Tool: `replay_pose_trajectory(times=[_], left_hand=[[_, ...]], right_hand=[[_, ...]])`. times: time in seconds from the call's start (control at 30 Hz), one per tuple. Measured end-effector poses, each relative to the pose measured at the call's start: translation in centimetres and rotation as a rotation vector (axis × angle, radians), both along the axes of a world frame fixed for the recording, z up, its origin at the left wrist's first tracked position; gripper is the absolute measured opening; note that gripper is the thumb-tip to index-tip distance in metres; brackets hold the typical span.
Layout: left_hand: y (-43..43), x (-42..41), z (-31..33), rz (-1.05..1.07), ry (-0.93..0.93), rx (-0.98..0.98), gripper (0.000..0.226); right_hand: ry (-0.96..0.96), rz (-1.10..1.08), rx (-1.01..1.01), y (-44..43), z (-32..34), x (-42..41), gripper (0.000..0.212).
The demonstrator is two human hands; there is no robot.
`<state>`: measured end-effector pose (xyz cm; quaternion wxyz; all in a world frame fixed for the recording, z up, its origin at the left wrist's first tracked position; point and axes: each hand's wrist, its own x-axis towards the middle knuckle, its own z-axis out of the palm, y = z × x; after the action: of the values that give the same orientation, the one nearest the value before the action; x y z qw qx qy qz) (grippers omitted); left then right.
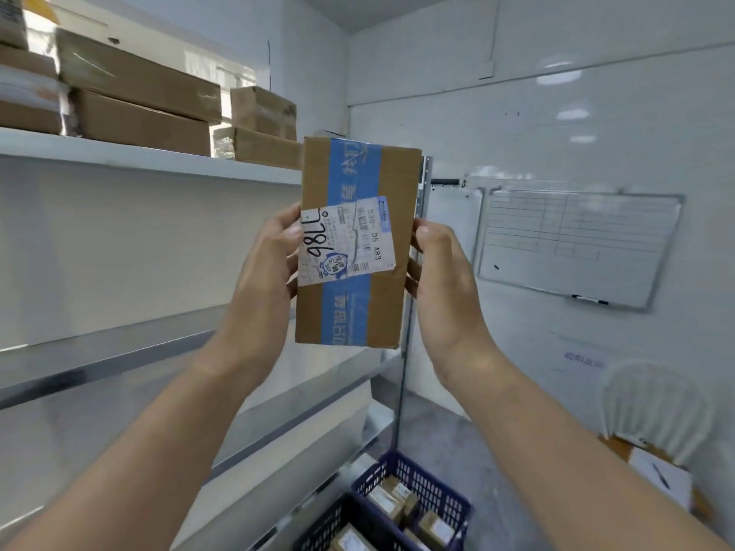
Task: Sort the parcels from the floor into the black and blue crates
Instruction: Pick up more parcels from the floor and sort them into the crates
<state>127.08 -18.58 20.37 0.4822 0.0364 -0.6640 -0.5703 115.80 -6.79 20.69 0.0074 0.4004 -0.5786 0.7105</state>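
Observation:
I hold a brown cardboard parcel (358, 244) upright at chest height in front of the shelving. It has a blue tape strip down its face and a white shipping label with "7786" handwritten on it. My left hand (266, 264) grips its left edge, thumb on the label. My right hand (437, 268) grips its right edge. Far below, at the bottom of the view, stands the blue crate (437, 491) with several small parcels inside. A darker crate (350, 518) sits beside it, also holding a parcel.
A metal shelving unit (159, 336) fills the left side; its top shelf carries several brown boxes (139, 97). A whiteboard (576, 240) hangs on the right wall. A white fan-like frame (652, 411) and a box with a pen (660, 479) stand at lower right.

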Motion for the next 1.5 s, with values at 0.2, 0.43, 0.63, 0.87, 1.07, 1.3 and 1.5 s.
replay_pose_trajectory(times=[0.2,0.43,0.63,0.87,1.07,1.3,1.5], left_hand=[[5.4,-3.9,-2.4,-0.052,-0.038,0.018,0.038],[8.0,-4.3,-3.7,-0.062,-0.053,0.065,0.033],[7.6,-4.0,-4.0,-0.099,-0.077,0.046,0.035],[5.6,-3.9,-4.6,-0.129,-0.103,0.032,0.035],[2.7,-5.1,-6.0,-0.166,-0.138,0.054,0.035],[2.0,-9.7,-8.2,-0.177,-0.208,0.125,0.037],[3.3,-16.8,-11.4,-0.111,-0.246,0.222,0.036]], right_hand=[[-0.040,-0.055,0.030,5.4,-2.5,-3.6,0.040],[-0.089,-0.058,0.110,8.0,-4.6,-4.3,0.028],[-0.109,-0.082,0.108,8.0,-4.5,-3.6,0.026],[-0.107,-0.108,0.109,6.5,-4.8,-2.8,0.018],[-0.132,-0.134,0.110,4.3,-6.1,-3.5,0.017],[-0.212,-0.153,0.141,3.7,-8.6,-7.5,0.017],[-0.265,-0.095,0.184,4.6,-12.2,-15.0,0.017]])
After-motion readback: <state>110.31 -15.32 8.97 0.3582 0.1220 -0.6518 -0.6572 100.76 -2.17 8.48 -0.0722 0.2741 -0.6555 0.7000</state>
